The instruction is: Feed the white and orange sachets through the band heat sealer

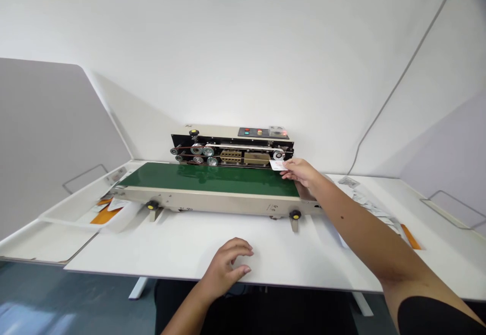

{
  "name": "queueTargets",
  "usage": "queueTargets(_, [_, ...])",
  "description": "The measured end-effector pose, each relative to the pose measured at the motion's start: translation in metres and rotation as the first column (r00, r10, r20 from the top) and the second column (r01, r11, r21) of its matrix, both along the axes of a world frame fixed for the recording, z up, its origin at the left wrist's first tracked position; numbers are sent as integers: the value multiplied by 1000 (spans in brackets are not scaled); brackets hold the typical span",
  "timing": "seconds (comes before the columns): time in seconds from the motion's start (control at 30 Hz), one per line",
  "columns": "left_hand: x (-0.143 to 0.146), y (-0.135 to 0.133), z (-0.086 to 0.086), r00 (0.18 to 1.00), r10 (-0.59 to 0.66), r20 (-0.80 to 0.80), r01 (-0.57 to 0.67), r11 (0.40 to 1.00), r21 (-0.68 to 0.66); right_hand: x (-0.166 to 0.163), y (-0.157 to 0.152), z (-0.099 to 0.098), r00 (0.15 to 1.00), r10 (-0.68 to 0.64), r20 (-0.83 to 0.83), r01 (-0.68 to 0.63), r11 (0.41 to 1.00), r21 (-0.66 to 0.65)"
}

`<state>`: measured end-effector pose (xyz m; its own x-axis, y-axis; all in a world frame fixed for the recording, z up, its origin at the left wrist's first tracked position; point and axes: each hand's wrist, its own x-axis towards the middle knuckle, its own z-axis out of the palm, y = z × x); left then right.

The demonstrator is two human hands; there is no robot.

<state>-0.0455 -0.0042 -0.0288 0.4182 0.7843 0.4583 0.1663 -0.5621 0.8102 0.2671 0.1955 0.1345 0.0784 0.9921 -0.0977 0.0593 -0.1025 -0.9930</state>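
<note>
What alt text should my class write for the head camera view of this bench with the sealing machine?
A person's right hand holds a small white packet over the far edge of a green conveyor belt, by the rollers of a continuous band sealer. The left hand rests on the white table in front.

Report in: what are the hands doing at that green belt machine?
Right hand pinching white sachet at band sealer's right end. Left hand empty on white table. Green conveyor belt below sachet.
</note>
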Motion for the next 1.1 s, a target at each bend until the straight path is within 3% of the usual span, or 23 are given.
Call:
queueTargets(0.07, [-1,0,0,1000,-1,7,1,1000,9,2,-26,-3,980,-138,140,114,979,170])
queueTargets(0.13, [-3,0,0,1000,4,6,-4,1000,14,1,-65,-19,885,-344,314,170,866,470])
queueTargets(0.17, [-3,0,1,1000,5,5,-5,1000,15,-3,-88,-32,845,-380,375,108,810,577])
queueTargets(0.2, [-3,0,1,1000,0,4,0,1000,16,-9,-109,-47,842,-291,455,-51,796,603])
queueTargets(0.27, [-3,-1,2,1000,-23,-4,23,1000,16,-27,-144,-82,784,28,620,-428,747,508])
queueTargets(0.3, [-2,-1,2,999,-37,-15,37,999,16,-38,-156,-99,694,174,699,-586,700,408])
queueTargets(0.37, [0,-1,4,997,-60,-44,61,998,22,-56,-163,-127,514,354,781,-740,643,195])
queueTargets(0.43, [1,-2,6,995,-65,-74,68,997,32,-67,-153,-144,411,421,809,-742,670,28])
queueTargets(0.53, [2,-4,7,994,-49,-93,53,998,43,-70,-129,-155,375,402,835,-615,782,-101])
queueTargets(0.6, [2,-5,8,995,-36,-97,40,998,44,-70,-120,-159,369,374,851,-561,820,-116])
queueTargets(0.8, [4,-6,7,983,-14,-185,24,998,53,-99,-121,-164,366,324,872,-603,797,-43])
queueTargets(0.97, [8,-6,8,969,8,-248,20,994,108,-142,-99,-155,345,339,875,-472,869,-150])
queueTargets(1.1, [7,-6,7,974,6,-226,28,989,144,-168,-75,-148,370,406,835,-472,857,-208])
